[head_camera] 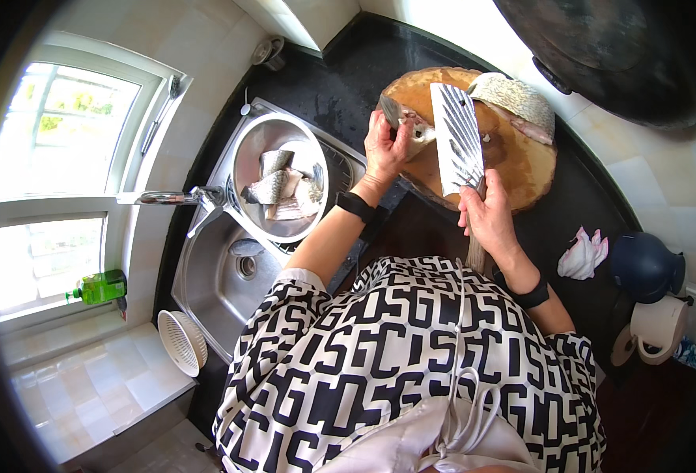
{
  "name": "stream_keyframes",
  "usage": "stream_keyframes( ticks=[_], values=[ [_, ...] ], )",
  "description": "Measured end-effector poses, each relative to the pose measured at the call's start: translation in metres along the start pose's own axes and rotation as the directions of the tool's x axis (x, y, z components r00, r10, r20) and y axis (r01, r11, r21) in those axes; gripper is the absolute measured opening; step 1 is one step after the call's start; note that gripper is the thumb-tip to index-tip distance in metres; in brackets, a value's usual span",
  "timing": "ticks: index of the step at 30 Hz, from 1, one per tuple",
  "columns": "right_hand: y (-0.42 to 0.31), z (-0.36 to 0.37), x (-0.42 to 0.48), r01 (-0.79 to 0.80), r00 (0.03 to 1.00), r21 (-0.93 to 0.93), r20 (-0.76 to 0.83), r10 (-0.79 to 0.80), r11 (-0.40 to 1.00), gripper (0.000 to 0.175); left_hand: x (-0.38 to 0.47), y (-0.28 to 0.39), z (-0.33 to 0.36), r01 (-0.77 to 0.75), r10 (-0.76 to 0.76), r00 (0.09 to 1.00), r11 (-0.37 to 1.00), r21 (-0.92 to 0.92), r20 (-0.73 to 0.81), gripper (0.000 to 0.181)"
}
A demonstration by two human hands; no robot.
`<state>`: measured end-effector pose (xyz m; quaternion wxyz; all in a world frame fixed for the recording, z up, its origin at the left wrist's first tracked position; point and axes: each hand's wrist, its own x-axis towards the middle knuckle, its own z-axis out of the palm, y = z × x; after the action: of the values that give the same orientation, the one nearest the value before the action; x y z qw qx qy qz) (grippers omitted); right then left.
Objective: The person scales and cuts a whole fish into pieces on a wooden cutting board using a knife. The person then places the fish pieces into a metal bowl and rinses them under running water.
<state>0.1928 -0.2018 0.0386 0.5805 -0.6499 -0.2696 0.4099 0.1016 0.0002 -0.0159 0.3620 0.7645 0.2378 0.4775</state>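
My left hand point(388, 142) grips a piece of fish point(420, 133) with a fin, at the left side of a round wooden chopping board point(522, 177). My right hand point(488, 207) is closed around the wooden handle of a cleaver point(455, 133). The broad metal blade, streaked with dark reflections, hangs over the board just right of that piece. A larger scaly section of fish point(516, 97) lies at the board's far right edge. Cut fish chunks point(272, 188) with grey scales and pale flesh rest in a stainless steel bowl point(247, 151) to the left.
Beneath the bowl is a steel sink point(212, 295) with a chrome faucet point(206, 198). A white plastic strainer point(182, 343) and a green soap bottle point(102, 287) stand at left. A crumpled white cloth or bag point(583, 254) and a dark blue vessel point(643, 266) sit right. A large dark pan point(608, 59) hangs upper right.
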Motion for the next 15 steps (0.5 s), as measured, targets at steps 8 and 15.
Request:
stream_keyframes(
  ticks=[8, 15],
  values=[
    [-0.004, 0.011, 0.006, 0.024, 0.999, -0.157, -0.034, -0.03, 0.987, 0.022, -0.008, 0.001, 0.016, -0.016, 0.028, 0.994, 0.994, 0.112, -0.105, 0.011],
    [0.006, 0.033, 0.024, -0.012, 0.998, -0.279, -0.064, -0.006, 0.96, 0.023, -0.008, 0.001, 0.018, -0.052, 0.069, 0.992, 0.985, 0.163, -0.105, 0.016]
  ],
)
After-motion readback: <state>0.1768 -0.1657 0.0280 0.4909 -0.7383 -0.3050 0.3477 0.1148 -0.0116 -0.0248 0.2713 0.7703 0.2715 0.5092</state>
